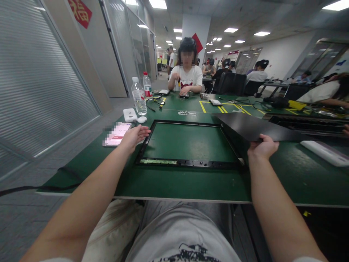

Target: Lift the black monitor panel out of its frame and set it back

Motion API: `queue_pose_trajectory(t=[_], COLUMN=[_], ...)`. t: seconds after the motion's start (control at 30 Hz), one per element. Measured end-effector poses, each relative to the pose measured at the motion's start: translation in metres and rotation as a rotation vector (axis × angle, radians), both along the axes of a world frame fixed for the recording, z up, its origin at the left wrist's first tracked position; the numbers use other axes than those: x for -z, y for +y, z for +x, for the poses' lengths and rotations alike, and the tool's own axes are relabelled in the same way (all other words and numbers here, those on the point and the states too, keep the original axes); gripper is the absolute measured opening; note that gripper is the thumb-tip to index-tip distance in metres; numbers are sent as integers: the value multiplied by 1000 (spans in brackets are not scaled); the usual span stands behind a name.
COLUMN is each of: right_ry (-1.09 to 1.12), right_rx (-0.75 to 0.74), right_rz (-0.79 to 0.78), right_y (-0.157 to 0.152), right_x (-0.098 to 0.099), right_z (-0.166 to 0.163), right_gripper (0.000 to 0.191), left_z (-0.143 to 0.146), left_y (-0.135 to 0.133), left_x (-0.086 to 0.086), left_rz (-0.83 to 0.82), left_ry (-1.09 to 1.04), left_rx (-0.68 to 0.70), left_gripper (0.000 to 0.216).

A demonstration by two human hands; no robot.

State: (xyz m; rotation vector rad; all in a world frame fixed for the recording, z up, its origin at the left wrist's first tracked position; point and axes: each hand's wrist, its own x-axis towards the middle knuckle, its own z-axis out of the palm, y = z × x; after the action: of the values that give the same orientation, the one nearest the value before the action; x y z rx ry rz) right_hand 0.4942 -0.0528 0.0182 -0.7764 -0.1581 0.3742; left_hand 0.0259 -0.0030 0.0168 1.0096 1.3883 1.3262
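- Both hands were out over the green desk (177,187): the left hand (134,136) lay with fingers loosely spread at the left edge of the black frame (188,163), touching or just shy of it; which, I could not tell.
- The right hand (262,147) was closed on the near edge of a black panel (253,127), thumb on top, holding it tilted above the frame's right side.
- The frame lay flat on the desk right in front of the person, its long axis running left to right, its opening showing bare green desk.
- The panel ran long from the frame's far right corner out to the right, its near edge raised and its far end pointing away and rightward.
- By my reading, the panel was already parted from the frame and half lifted off; putting it down was what remained.
- Left of the frame lay a phone (116,134); beyond that, two water bottles (139,96).
- Beyond the frame, a seated person (186,78) worked at the same desk.
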Motion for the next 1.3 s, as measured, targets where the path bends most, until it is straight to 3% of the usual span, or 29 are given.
queue_pose_trajectory(t=[0.13, 0.9, 1.3], right_ry=[26, 232, 310], right_rx=[52, 22, -46], right_rz=[-28, -381, -444], right_y=[1, 7, 23], right_x=[0, 8, 34], right_z=[7, 13, 40], right_gripper=[44, 44, 36], left_z=[0, -1, 4], left_y=[-1, 1, -6], left_x=[0, 10, 3], left_rz=[18, 95, 98], left_ry=[35, 170, 239], left_rx=[30, 97, 116], left_gripper=[16, 28, 28])
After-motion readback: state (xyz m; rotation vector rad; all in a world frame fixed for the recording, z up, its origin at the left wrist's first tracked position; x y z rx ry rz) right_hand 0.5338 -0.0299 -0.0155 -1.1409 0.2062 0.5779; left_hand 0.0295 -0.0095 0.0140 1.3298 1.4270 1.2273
